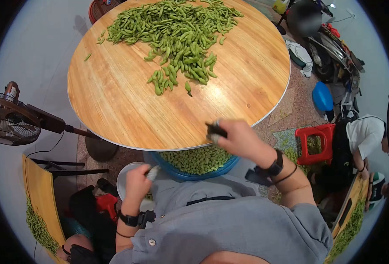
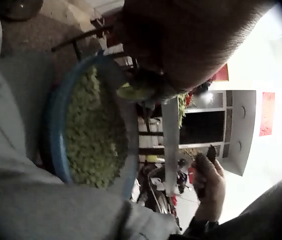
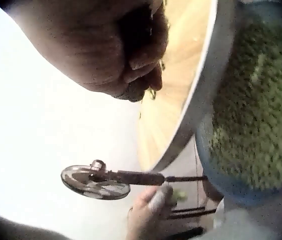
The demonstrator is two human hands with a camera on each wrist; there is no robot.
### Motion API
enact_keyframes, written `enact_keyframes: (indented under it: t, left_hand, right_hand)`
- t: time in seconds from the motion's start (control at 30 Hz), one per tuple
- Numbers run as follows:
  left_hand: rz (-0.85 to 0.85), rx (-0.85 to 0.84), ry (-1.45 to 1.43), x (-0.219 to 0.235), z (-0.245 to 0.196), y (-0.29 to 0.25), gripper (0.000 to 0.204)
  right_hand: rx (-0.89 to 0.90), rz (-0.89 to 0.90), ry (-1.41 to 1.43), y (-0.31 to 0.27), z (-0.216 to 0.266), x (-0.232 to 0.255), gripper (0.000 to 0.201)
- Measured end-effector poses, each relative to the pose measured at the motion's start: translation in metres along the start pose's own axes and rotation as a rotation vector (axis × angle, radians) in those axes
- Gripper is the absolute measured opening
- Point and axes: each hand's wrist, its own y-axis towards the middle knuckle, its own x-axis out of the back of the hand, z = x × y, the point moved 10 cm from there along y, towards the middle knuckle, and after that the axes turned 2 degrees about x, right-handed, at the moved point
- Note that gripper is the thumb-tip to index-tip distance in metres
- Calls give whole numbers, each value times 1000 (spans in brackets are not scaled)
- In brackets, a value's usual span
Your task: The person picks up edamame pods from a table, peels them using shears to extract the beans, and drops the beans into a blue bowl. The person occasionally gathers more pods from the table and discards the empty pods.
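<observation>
My right hand (image 1: 236, 136), with pale covers on some fingers, is over the table's near edge. Its fingers curl round a small black tool (image 1: 215, 130), mostly hidden by the hand; I cannot tell its kind. Lower and to the left, my left hand (image 1: 137, 182) is curled beside the blue basin (image 1: 190, 177), its fingertip wrapped in a greyish cover. It pinches a green soybean pod (image 2: 131, 92), seen in the left wrist view over the basin. Cut pods (image 1: 196, 160) fill the basin, which sits under the table edge at my lap.
A big pile of soybean pods (image 1: 172, 26) covers the far side of the round wooden table (image 1: 115, 101). A fan (image 1: 14, 116) stands left. On the right are a red stool (image 1: 315, 145), a blue tub (image 1: 322, 97) and a seated person (image 1: 366, 136). A white bucket (image 1: 124, 176) stands near my left hand.
</observation>
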Motion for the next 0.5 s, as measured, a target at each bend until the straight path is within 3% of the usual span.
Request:
enact_keyframes:
  t: [0.03, 0.07, 0.13, 0.23, 0.3, 0.37, 0.4, 0.47, 0.5]
  left_hand:
    - [-59, 17, 175, 10, 13, -8, 18]
    - [-59, 23, 173, 14, 23, -15, 18]
    - [-8, 240, 508, 19, 58, -31, 23]
    - [20, 280, 507, 21, 64, -37, 31]
    - [46, 269, 459, 23, 53, -35, 32]
    - [88, 57, -78, 18, 3, -19, 31]
    - [85, 63, -82, 16, -8, -13, 31]
    - [216, 166, -827, -7, -29, -1, 26]
    - [214, 169, -838, -10, -40, 9, 26]
  right_hand:
    - [-8, -29, -52, 17, 4, 11, 22]
    - [-15, -59, -103, 34, 6, 19, 22]
    - [-27, -118, -197, 69, 0, 20, 24]
    - [-11, -222, -328, 105, -9, 11, 26]
    - [-69, -197, -363, 118, -20, 0, 24]
    - [-123, -171, -399, 119, -21, -3, 23]
    - [-127, -72, -323, 114, -16, -10, 23]
    - [-132, 34, -255, 97, -1, -15, 24]
    - [-109, 44, -88, 82, 12, -17, 23]
